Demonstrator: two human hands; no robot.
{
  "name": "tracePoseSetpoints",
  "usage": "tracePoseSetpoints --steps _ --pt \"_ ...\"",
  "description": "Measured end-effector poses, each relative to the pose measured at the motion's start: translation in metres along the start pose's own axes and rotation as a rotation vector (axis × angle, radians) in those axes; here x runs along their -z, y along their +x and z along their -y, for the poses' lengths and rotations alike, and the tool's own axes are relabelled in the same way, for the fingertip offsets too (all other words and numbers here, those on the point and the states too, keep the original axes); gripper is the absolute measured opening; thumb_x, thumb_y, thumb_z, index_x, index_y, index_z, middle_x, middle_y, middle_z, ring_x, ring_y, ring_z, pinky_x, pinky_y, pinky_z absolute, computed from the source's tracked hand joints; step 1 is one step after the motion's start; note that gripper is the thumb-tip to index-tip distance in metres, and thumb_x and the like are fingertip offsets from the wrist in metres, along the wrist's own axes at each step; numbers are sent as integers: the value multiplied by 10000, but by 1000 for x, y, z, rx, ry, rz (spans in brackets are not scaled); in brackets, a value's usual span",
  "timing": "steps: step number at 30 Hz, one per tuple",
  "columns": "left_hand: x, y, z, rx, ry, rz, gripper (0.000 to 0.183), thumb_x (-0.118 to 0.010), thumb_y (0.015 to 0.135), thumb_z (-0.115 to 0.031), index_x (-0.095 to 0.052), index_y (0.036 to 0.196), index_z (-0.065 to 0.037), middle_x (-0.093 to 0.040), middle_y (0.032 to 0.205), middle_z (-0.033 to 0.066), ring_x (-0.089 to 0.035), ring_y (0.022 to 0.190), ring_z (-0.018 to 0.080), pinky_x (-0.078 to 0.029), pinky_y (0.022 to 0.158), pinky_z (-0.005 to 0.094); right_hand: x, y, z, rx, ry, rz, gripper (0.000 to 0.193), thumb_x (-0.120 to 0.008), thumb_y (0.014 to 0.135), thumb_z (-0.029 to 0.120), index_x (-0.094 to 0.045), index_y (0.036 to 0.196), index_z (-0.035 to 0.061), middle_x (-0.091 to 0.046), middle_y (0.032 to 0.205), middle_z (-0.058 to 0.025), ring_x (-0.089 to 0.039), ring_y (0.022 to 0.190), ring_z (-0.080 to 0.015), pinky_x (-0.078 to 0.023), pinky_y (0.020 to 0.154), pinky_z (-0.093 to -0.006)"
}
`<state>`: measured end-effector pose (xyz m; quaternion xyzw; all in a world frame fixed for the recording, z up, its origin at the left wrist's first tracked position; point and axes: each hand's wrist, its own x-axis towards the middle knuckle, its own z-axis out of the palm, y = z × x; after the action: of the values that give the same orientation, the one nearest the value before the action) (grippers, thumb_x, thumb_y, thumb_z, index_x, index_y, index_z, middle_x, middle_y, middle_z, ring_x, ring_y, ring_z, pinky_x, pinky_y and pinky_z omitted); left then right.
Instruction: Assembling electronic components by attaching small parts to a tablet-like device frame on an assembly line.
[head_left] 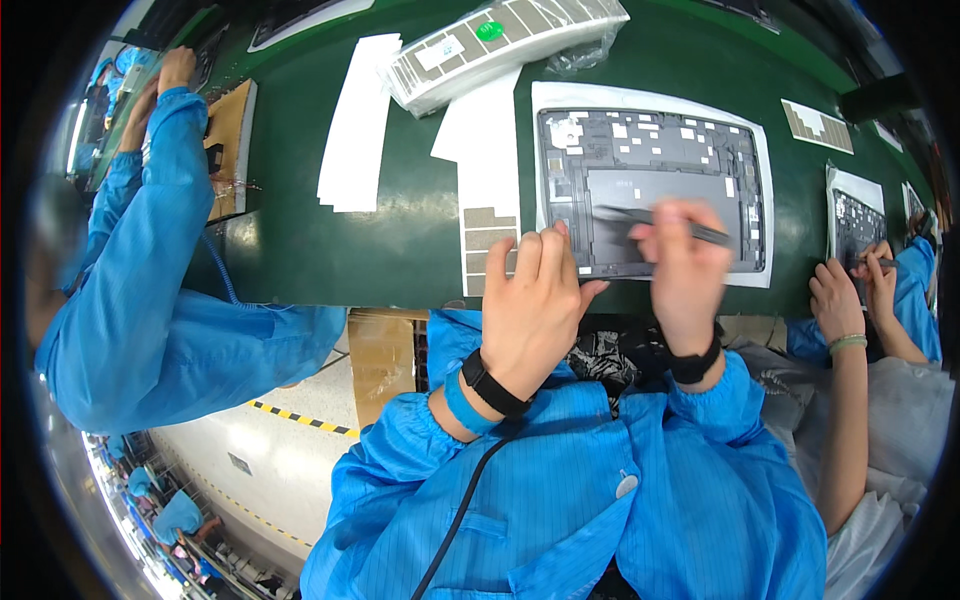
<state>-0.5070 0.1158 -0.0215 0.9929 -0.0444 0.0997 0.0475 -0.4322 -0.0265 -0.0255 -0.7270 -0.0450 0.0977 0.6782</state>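
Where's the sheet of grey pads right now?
In the head view, the sheet of grey pads lies on the green table, under the left hand.

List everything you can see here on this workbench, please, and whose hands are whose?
Opened tablet back: one, grey, on a white sheet in the middle of the green bench.
Tweezers: one, dark, over the tablet, in the right hand.
Strip of grey pads: one, grey on white, left of the tablet.
Bagged tray: one, pale grey with a green sticker, top centre.
White paper sheets: a few, upper left.
Second tablet: one, grey, far right.
Co-workers: two, one in a blue sleeve at left, one with bare hands at right.
Left hand: resting at the tablet's lower left edge, black wrist strap.
Right hand: gripping the tweezers.
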Motion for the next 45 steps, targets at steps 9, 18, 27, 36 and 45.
tracePoseSetpoints --steps 9,18,27,36,45 --pt "-2 -38 53 56 -404 -187 555 -691 791 -91 -532 1314 5 -560 1247 170 -535 1152 360 -409 988 458 -30 19 17 -22 125 137 191 -611 954 197 -604 914 9 -619 692 -29 -552 621 -58 -428 541 -205" --pt "-9 -44 59 97 -399 -40 501 -662 835 -154 -554 1318 -76 -525 1384 81 -486 1286 274 -348 1071 467 -64 28 4 -25 32 220 111 -585 925 86 -590 879 -15 -628 723 -45 -585 690 -68 -452 607 -221" --pt "-11 -42 62 87 -408 -42 498 -666 834 -166 -560 1309 -66 -535 1374 79 -494 1280 258 -339 1072 461 -64 26 7 -81 136 190 104 -567 933 73 -575 879 -15 -628 762 -48 -600 702 -85 -463 615 -220" --pt "-12 -43 61 85 -399 -46 492 -670 829 -162 -564 1298 -58 -536 1367 85 -494 1280 260 -336 1072 465 -73 21 8 -51 14 180 90 -559 943 55 -584 973 -26 -639 818 -54 -613 728 -81 -473 626 -213" --pt "-8 -39 55 92 -422 -44 496 -673 824 -138 -561 1300 -56 -533 1360 102 -493 1273 283 -349 1063 481 -54 15 22 90 161 44 251 -563 945 34 -465 1175 9 -633 754 -34 -549 637 -59 -434 567 -195"
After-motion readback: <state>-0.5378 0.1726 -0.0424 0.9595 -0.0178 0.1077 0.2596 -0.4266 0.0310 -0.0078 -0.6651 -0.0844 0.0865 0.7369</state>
